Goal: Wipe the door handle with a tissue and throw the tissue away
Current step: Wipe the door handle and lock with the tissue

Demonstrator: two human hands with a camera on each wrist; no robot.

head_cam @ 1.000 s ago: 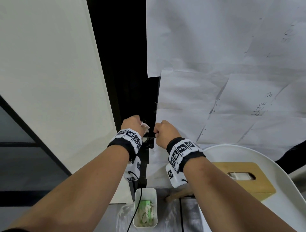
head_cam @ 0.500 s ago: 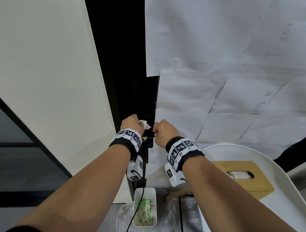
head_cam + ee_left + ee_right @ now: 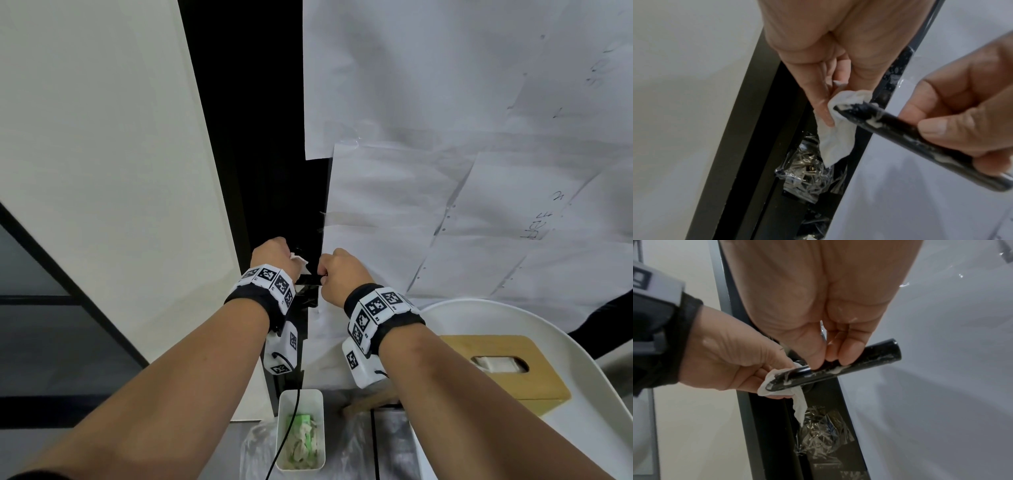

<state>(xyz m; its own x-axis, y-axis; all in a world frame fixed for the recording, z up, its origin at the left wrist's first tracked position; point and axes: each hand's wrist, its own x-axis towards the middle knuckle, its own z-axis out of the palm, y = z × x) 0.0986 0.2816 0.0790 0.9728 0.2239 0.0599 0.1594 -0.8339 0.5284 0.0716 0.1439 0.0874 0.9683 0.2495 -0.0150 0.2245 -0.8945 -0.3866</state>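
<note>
The black lever door handle (image 3: 855, 363) carries white smears and sticks out from the dark door frame. My left hand (image 3: 830, 104) holds a crumpled white tissue (image 3: 838, 131) wrapped around the handle's left end, with a loose corner hanging down. My right hand (image 3: 828, 353) pinches the middle of the handle between thumb and fingertips. In the head view the left hand (image 3: 270, 251) and right hand (image 3: 339, 270) sit close together at the handle (image 3: 308, 280), and a bit of tissue (image 3: 297, 257) peeks out between them.
A small white bin (image 3: 281, 428) with green and white waste stands on the floor below the hands. A wooden tissue box (image 3: 534, 387) sits on a white round table (image 3: 589, 356) at the right. Paper sheets (image 3: 445, 171) cover the door. Crumpled clear tape (image 3: 807, 168) clings to the frame under the handle.
Both hands stay at the handle. The left hand with the tissue has edged slightly left along it. The right hand keeps its pinch.
</note>
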